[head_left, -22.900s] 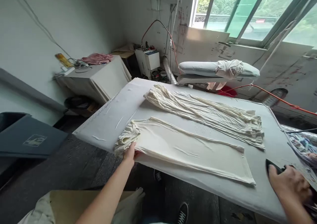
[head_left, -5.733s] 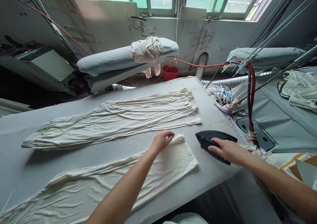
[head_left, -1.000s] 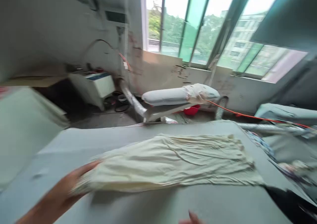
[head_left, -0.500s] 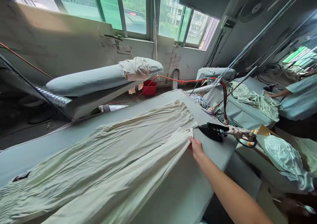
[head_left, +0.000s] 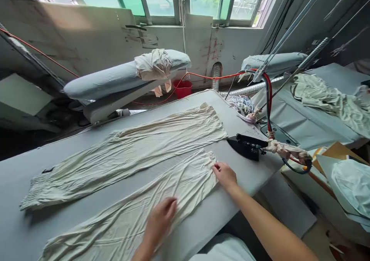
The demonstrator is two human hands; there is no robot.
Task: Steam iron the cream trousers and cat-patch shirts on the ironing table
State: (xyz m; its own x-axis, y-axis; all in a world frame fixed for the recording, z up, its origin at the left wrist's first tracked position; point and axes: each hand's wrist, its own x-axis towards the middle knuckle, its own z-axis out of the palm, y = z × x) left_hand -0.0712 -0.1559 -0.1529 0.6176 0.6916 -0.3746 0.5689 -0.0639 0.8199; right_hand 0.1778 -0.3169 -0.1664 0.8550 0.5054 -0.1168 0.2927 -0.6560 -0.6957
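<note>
By the near edge of the padded white surface (head_left: 17,180), the long, wrinkled cream cloth (head_left: 130,214) looks light and limp, best held by its hem, which the right hand (head_left: 227,176) pinches; the left hand's (head_left: 158,218) grip is unclear.

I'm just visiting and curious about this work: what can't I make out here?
All in the head view:
Near cloth: its lower part is cut off by the bottom edge.
Left hand: its back hides whether the palm touches that cloth.
Dark patch on the far cloth: too small to identify.
</note>
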